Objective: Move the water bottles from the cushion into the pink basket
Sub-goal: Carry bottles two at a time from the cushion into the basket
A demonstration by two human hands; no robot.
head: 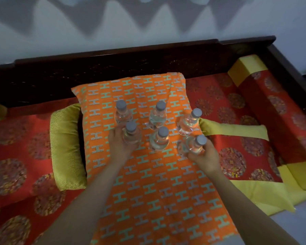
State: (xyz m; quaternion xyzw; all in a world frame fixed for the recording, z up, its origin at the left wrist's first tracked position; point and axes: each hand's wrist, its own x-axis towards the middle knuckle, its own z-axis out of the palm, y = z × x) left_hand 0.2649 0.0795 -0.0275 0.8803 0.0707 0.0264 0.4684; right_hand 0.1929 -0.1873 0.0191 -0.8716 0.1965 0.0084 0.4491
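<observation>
Six clear water bottles with grey caps were seen standing upright on the orange cushion (pixel 148 183), grouped in its far half in two rows of three. The far row held the far-left bottle (pixel 122 113), the far-middle bottle (pixel 158 114) and the far-right bottle (pixel 190 123), the last standing at the cushion's right edge. In the near row, the near-left bottle (pixel 132 134) was wrapped by the left hand (pixel 119 144), whose fingers were curled around its body from the left side. The near-middle bottle (pixel 160 139) stood untouched between the two hands. The near-right bottle (pixel 194 145), near the cushion's right edge, was gripped by the right hand (pixel 204 155), with the fingers closed around its lower body from beneath and to the right. Whether either bottle had been lifted off the cushion could not be told.

The cushion itself was laid on a red patterned seat (pixel 21 156). A yellow-green bolster (pixel 65 147) was set just beside the cushion's left edge. A dark wooden backrest (pixel 113 68) was seen beyond the cushion's far edge. The pink basket was not seen in the view.
</observation>
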